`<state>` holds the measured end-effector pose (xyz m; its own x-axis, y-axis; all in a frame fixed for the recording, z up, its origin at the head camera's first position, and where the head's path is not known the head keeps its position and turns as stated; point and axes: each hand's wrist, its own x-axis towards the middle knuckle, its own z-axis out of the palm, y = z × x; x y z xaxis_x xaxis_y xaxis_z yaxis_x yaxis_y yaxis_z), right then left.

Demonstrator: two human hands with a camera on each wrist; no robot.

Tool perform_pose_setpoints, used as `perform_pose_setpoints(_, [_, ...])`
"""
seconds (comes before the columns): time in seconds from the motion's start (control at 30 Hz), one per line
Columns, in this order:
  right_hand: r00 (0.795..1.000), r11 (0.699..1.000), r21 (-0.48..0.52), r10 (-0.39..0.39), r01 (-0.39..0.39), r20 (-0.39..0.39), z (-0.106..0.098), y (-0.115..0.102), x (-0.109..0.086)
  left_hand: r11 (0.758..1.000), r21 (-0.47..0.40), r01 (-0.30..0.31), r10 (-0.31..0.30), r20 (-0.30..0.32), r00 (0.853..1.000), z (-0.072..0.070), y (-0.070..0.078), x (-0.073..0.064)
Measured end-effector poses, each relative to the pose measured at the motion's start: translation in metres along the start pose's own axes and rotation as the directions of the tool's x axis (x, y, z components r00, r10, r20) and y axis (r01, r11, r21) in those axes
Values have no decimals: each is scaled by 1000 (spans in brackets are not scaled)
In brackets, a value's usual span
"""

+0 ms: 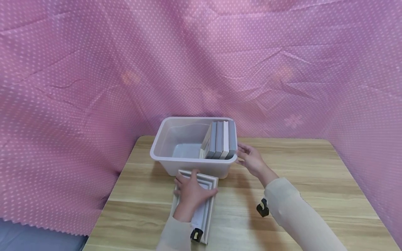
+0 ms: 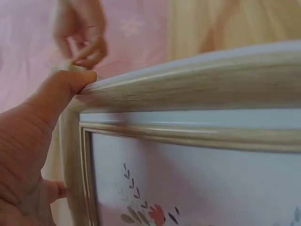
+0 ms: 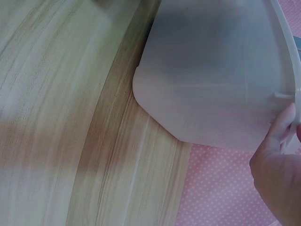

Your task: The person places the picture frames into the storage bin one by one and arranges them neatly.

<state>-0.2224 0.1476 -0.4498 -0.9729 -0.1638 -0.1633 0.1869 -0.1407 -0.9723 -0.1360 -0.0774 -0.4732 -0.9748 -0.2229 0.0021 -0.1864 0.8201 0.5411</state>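
My left hand (image 1: 192, 192) grips the far end of a white picture frame (image 1: 205, 223) in front of the bin. In the left wrist view, my thumb (image 2: 70, 84) crosses the edge of this frame, whose picture carries a floral print (image 2: 153, 214). I cannot tell whether the frame rests flat on the table. A pale plastic bin (image 1: 188, 160) stands behind it. My right hand (image 1: 252, 161) holds the bin's right rim, with fingers at the lip in the right wrist view. Several frame-like slabs (image 1: 218, 139) stand on edge along the bin's right side.
The wood-grain table (image 1: 301, 181) extends on both sides of the bin. Pink dotted cloth (image 1: 201, 69) hangs behind and at the sides. A black strap piece (image 1: 262, 208) sits by the right sleeve, another (image 1: 196, 235) by the left.
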Motion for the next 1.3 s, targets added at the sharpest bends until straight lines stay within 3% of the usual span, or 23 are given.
perform_pose_setpoints(0.23, [1000,1000,-8,-3,3,-9,2,-1,-1,992,-128,7,-14,-57,998,-22,8,-4])
perform_pose_setpoints(0.6, [1000,1000,2,14,-14,-22,3,-1,-2,956,-280,-86,34,-183,982,-43,11,-14])
perform_pose_setpoints(0.7, [1000,1000,2,10,-10,-21,3,0,-2,939,-318,-132,59,-230,971,-54,12,-16])
perform_pose_setpoints(0.9, [1000,1000,8,-3,3,-22,2,1,-1,906,-349,-239,112,-347,931,-76,18,-20])
perform_pose_setpoints(1.07, [1000,1000,13,4,-4,-26,3,0,-1,905,-337,-259,117,-388,914,-95,24,-22])
perform_pose_setpoints(1.13, [1000,1000,12,6,-6,-27,3,0,-1,900,-335,-279,126,-412,903,-102,25,-22])
perform_pose_setpoints(1.2, [1000,1000,13,9,-8,-28,3,0,-1,888,-322,-327,155,-459,875,-109,26,-20])
perform_pose_setpoints(1.23, [1000,1000,14,8,-7,-27,3,0,-1,881,-310,-359,176,-489,854,-112,26,-19])
perform_pose_setpoints(1.3, [1000,1000,11,2,-2,-23,3,0,-2,858,-270,-436,229,-560,797,-118,26,-16])
